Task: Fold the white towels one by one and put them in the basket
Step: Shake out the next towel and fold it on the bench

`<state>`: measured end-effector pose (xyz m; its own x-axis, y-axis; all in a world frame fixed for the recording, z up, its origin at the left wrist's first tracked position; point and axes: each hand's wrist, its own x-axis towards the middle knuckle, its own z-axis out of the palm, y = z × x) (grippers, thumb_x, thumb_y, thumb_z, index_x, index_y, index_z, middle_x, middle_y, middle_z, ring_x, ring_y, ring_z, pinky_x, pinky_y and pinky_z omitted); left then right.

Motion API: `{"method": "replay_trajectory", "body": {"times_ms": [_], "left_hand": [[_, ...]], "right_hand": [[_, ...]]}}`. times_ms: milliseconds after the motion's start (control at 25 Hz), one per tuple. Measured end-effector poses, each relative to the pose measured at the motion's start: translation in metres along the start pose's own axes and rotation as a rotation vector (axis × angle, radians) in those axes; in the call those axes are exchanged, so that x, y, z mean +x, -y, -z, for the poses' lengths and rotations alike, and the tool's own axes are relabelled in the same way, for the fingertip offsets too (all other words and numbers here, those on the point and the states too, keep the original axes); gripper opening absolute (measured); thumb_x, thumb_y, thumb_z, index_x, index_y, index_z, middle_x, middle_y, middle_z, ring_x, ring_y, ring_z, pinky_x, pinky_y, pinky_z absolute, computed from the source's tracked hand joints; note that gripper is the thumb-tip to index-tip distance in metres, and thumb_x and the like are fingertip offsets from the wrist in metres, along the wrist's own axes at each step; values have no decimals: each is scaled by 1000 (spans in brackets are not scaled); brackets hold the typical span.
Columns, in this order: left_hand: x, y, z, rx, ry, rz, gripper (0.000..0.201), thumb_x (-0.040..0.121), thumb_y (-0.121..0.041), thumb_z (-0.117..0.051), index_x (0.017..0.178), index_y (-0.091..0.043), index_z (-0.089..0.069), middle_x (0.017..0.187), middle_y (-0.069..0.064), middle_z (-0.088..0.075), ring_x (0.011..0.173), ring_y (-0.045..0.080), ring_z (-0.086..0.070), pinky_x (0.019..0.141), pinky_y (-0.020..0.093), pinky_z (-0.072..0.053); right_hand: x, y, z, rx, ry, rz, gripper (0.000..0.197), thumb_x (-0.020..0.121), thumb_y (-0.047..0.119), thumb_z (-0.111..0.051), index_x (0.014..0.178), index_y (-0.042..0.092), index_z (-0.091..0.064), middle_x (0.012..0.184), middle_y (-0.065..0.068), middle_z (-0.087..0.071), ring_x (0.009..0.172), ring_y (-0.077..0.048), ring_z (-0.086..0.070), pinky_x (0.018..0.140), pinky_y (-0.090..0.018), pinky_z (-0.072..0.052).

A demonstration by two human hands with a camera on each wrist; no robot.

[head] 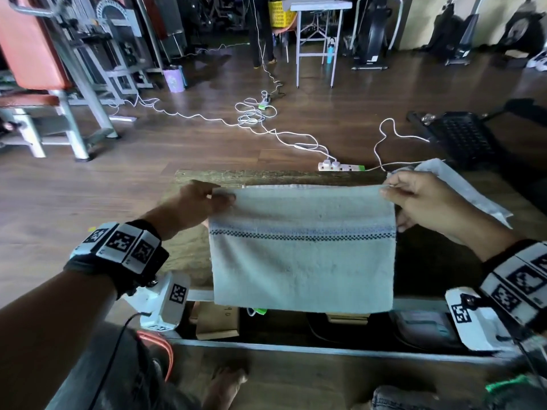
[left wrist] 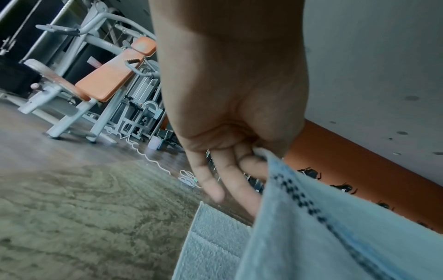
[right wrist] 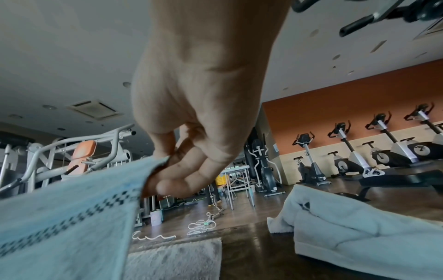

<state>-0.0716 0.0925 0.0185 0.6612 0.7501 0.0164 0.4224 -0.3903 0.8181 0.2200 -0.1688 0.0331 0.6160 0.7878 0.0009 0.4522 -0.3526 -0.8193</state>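
A white towel (head: 302,261) with a blue and black checked stripe hangs doubled over the wooden table (head: 266,174), its lower half draping past the near edge. My left hand (head: 207,199) pinches its upper left corner; the left wrist view shows thumb and fingers (left wrist: 239,181) closed on the towel (left wrist: 335,236). My right hand (head: 414,199) pinches the upper right corner, as the right wrist view shows with fingers (right wrist: 182,170) on the towel (right wrist: 67,217). A second white towel (head: 461,187) lies crumpled at the table's right, also visible as the towel (right wrist: 359,236). No basket near the hands.
A yellow basket (head: 280,13) stands far back beside a grey stool (head: 318,39). White cables and a power strip (head: 340,166) lie on the wooden floor beyond the table. Gym machines (head: 59,69) stand left, a black pedal (head: 461,137) right. Boxes sit under the table.
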Motion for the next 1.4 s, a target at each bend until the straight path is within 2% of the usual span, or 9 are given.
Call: {"method": "replay_trajectory", "body": {"times_ms": [120, 240, 400, 560, 880, 960, 1120, 1280, 1400], "left_hand": [[55, 16, -12, 32, -110, -34, 10, 81, -29, -76, 73, -24, -76, 70, 3, -61, 67, 12, -49, 65, 29, -40], [112, 32, -27, 159, -216, -31, 22, 84, -34, -72, 82, -12, -74, 61, 1, -55, 55, 13, -44, 55, 24, -37], [172, 53, -48, 336, -256, 41, 30, 88, -39, -66, 68, -17, -65, 55, -1, -57, 53, 17, -54, 42, 16, -33], [197, 82, -76, 480, -13, 53, 14, 90, -35, -66, 96, -22, -67, 110, 5, -64, 97, 27, -62, 79, 29, -51], [169, 52, -76, 575, -10, 20, 45, 84, -37, -71, 123, -23, -53, 119, 11, -52, 110, 28, -49, 88, 41, -49], [143, 15, -83, 422, 31, -129, 35, 85, -33, -72, 117, -26, -59, 114, 2, -57, 105, 19, -54, 81, 29, -49], [79, -42, -115, 166, 93, -482, 24, 77, -19, -80, 99, -18, -71, 99, -7, -68, 89, 4, -58, 76, 16, -45], [37, -60, -141, 93, 26, -521, 17, 74, -22, -82, 88, -17, -74, 86, -6, -70, 79, 9, -59, 71, 23, -47], [19, -65, -152, 32, -7, -515, 15, 77, -22, -80, 88, -14, -74, 87, -4, -69, 78, 7, -57, 71, 21, -46]], "right_hand": [[63, -14, -16, -70, -149, 30, 12, 101, 19, -56, 93, 14, -63, 85, -12, -72, 58, -28, -68, 63, -43, -62], [130, -31, -35, -162, -227, 40, 13, 95, 25, -58, 84, 18, -62, 76, -11, -72, 64, -34, -70, 68, -52, -61], [191, -61, -59, -370, -273, -20, 13, 90, 24, -63, 80, 16, -66, 85, -9, -72, 85, -31, -67, 77, -34, -54], [215, -89, -83, -483, -102, -14, 13, 88, 24, -69, 76, 21, -66, 84, -1, -70, 85, -24, -66, 74, -31, -50], [171, -66, -93, -289, -78, 262, 19, 88, 11, -74, 82, 26, -64, 79, 3, -67, 72, -8, -60, 67, -25, -47], [142, -39, -88, -202, -109, 324, 13, 86, 8, -75, 83, 19, -67, 73, 4, -66, 61, -3, -55, 55, -11, -37], [74, -4, -83, -96, -110, 415, 20, 81, 4, -78, 80, 22, -68, 68, 12, -60, 60, -3, -53, 54, -13, -33], [27, -1, -72, -18, -111, 409, 22, 77, 2, -81, 81, 20, -68, 84, 0, -70, 74, -18, -66, 65, -30, -50], [4, -3, -66, 51, -112, 356, 25, 79, 0, -79, 86, 21, -67, 78, 3, -72, 71, -14, -68, 62, -14, -45]]}}
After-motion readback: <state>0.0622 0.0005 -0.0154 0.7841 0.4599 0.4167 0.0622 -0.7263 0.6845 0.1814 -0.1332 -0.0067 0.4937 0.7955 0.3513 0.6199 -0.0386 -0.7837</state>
